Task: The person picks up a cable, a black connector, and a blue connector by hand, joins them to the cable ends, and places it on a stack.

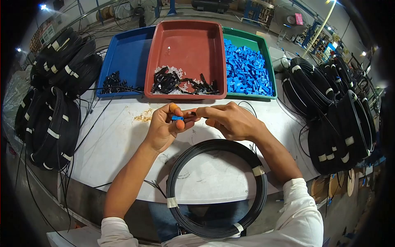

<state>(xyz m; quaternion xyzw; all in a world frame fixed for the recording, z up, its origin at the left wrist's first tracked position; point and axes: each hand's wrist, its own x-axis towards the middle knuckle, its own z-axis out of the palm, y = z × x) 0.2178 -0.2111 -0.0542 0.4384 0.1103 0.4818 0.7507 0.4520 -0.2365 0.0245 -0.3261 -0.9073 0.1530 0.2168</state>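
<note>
"Grip check, centre frame: what is held?"
"Left hand (164, 127) closed on a blue connector (177, 118), pinched between thumb and fingers; right hand (232, 121) pinching a black cable end (191, 113) just beside it."
"Surroundings?"
"Taped black cable coil (177, 173) near, on the white table (119, 136); blue tray (127, 53), red tray (187, 45), green tray (247, 41) far."

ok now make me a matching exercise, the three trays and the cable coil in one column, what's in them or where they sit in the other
Things
1. blue tray
2. red tray
3. green tray
4. cable coil

Descriptions
A. heaped with blue parts
B. in front of all the trays, nearest the camera
C. only a few black pieces at its near edge
D. black and white bits mixed together

Pairs: 1-C, 2-D, 3-A, 4-B
</note>
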